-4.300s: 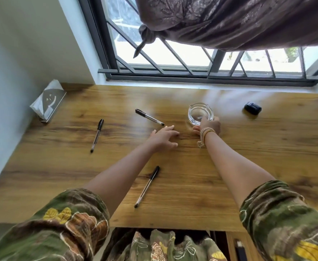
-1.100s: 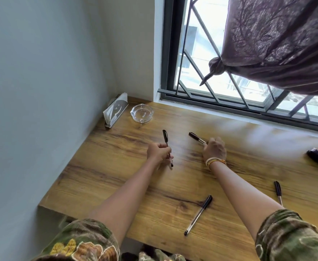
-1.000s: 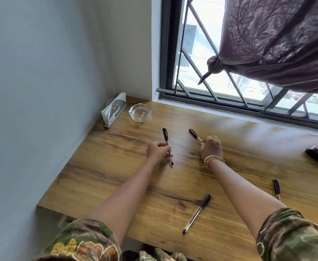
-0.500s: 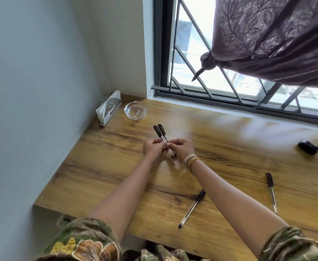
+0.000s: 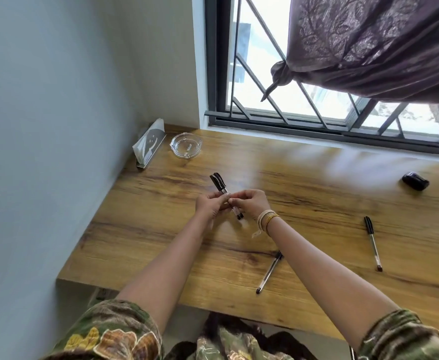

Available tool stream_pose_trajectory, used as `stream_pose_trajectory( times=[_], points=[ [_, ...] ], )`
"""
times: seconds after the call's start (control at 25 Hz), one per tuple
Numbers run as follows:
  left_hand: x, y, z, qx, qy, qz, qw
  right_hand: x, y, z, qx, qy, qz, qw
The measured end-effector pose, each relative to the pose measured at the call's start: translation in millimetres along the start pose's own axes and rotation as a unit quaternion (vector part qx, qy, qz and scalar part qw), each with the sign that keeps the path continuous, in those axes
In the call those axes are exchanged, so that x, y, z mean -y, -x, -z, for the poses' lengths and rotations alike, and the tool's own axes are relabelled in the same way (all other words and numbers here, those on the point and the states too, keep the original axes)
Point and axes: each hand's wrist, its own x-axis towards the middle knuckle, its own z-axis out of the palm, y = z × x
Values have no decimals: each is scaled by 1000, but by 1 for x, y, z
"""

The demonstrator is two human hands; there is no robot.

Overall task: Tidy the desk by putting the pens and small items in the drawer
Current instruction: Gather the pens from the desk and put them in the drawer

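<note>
Pens (image 5: 222, 189) in both hands' pinch

2 black-capped pens (image 5: 226, 197) bunched in hands — 2 more (image 5: 269, 272) (image 5: 373, 242) flat on desk.

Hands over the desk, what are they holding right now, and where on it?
Both the left hand and right hand pinch two black-capped pens side by side, around mid-barrel.

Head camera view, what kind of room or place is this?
Probably a room at home, at a wooden desk set into a corner under a barred window with a knotted curtain. Pens and a glass ashtray lie on it.
</note>
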Motion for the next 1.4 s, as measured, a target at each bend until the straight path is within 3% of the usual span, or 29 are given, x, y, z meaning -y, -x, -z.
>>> stream_pose_trajectory(
  times=[0.16, 0.36, 0.6, 0.84, 1.12, 1.28, 1.4],
  points=[
    [13, 10, 1, 17, -31, -1, 999, -7, 24, 0, -53, 29, 10, 998],
    [33, 31, 3, 30, -54, 18, 998, -14, 49, 28, -154, 178, 11, 972],
    [58, 68, -2, 33, -62, 32, 997, -32, 84, 67, -153, 280, -79, 945],
    [78, 102, -12, 37, -130, 22, 991, -55, 123, 71, -120, 296, -120, 940],
    [86, 116, -8, 7, -194, 2, 981, -50, 155, 43, -92, 353, -79, 928],
    [81, 120, -7, -6, -179, -14, 984, -47, 153, 41, -101, 291, -72, 948],
    [77, 124, -11, -2, -146, -13, 989, -48, 150, 40, -141, 258, -14, 956]
  ],
)
